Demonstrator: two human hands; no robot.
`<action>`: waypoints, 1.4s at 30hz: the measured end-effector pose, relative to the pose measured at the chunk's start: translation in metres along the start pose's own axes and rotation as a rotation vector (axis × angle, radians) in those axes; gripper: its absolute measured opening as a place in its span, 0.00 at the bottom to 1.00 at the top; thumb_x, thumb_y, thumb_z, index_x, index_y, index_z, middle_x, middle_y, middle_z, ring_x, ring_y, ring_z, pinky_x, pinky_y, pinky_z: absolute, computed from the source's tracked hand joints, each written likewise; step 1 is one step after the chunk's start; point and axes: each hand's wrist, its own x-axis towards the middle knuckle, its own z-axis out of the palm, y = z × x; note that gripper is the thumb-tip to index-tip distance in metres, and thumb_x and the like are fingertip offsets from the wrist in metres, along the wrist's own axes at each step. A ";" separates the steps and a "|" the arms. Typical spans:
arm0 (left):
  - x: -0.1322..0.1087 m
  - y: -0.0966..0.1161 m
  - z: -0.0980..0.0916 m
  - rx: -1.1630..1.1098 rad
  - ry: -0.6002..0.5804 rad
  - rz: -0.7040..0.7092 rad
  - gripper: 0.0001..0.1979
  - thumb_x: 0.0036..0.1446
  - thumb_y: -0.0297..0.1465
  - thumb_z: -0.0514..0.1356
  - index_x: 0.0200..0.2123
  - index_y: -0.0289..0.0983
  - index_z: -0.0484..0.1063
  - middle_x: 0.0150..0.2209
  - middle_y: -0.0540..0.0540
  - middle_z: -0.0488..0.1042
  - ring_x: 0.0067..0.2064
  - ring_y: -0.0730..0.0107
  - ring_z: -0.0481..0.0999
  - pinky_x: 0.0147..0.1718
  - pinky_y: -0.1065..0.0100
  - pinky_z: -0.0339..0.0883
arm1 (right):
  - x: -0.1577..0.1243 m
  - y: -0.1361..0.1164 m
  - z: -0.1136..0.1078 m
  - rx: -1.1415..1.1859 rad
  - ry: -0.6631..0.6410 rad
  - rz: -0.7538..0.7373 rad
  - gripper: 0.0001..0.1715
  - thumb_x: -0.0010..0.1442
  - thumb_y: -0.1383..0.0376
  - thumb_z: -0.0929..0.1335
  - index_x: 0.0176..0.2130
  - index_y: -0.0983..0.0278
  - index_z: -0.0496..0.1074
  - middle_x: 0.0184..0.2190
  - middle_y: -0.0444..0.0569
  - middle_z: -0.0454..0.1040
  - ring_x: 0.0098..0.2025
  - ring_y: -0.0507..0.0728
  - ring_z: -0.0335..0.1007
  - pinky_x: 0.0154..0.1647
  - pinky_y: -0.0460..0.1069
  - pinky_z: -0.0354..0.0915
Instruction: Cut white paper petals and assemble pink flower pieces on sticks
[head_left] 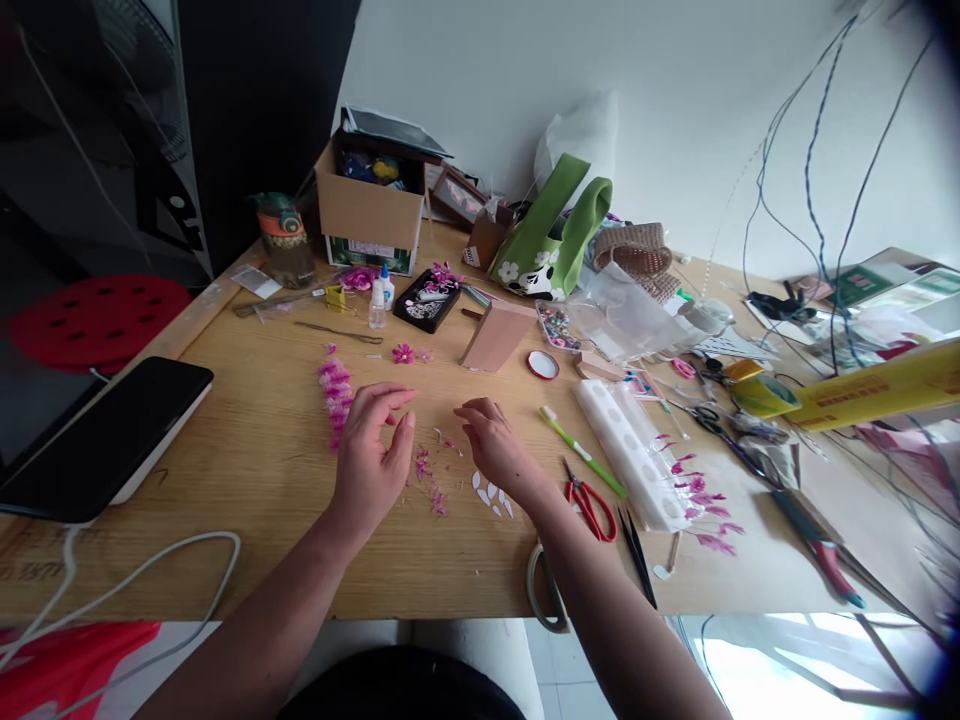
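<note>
My left hand (pixel 375 445) hovers over the middle of the table, fingers curved and thumb held apart, with nothing visible in it. Facing it, my right hand (pixel 495 445) has loosely bent fingers pointing left, and I see nothing in them. Between and below the hands lie pink flower bits (pixel 431 485) and several white petal-shaped pieces (pixel 491 492). A pink fluffy strip (pixel 335 395) lies left of my left hand. Beyond the hands are a small magenta flower (pixel 403 354) and an upright pinkish block (pixel 499 335).
Right of my right arm lie red-handled cutters (pixel 594 508), black tweezers (pixel 637 560) and a green toothbrush (pixel 581 452). Pink stems (pixel 701 500) rest by a white foam block (pixel 630 455). At the back stand a cardboard box (pixel 371 205) and a green bag (pixel 547 240). A tablet-like device (pixel 105 430) is left.
</note>
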 end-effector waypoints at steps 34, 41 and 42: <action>-0.099 -0.011 -0.071 0.194 -0.078 -0.059 0.15 0.60 0.22 0.55 0.49 0.41 0.70 0.44 0.44 0.72 0.46 0.63 0.73 0.45 0.60 0.71 | -0.073 -0.104 0.028 -0.094 -0.072 -0.100 0.37 0.65 0.52 0.63 0.64 0.71 0.59 0.65 0.64 0.57 0.67 0.72 0.49 0.64 0.69 0.51; -0.103 -0.018 -0.070 0.220 -0.037 -0.041 0.15 0.59 0.21 0.56 0.49 0.40 0.70 0.44 0.43 0.73 0.46 0.62 0.74 0.45 0.60 0.71 | -0.095 -0.102 0.025 -0.067 -0.071 -0.142 0.35 0.64 0.52 0.64 0.59 0.76 0.65 0.59 0.65 0.66 0.63 0.70 0.57 0.66 0.67 0.51; -0.103 -0.018 -0.070 0.218 -0.035 -0.039 0.15 0.59 0.21 0.56 0.49 0.40 0.70 0.44 0.43 0.73 0.46 0.62 0.74 0.46 0.60 0.71 | -0.100 -0.099 0.020 -0.064 -0.047 -0.137 0.32 0.65 0.53 0.64 0.58 0.75 0.66 0.58 0.64 0.68 0.63 0.69 0.58 0.66 0.67 0.52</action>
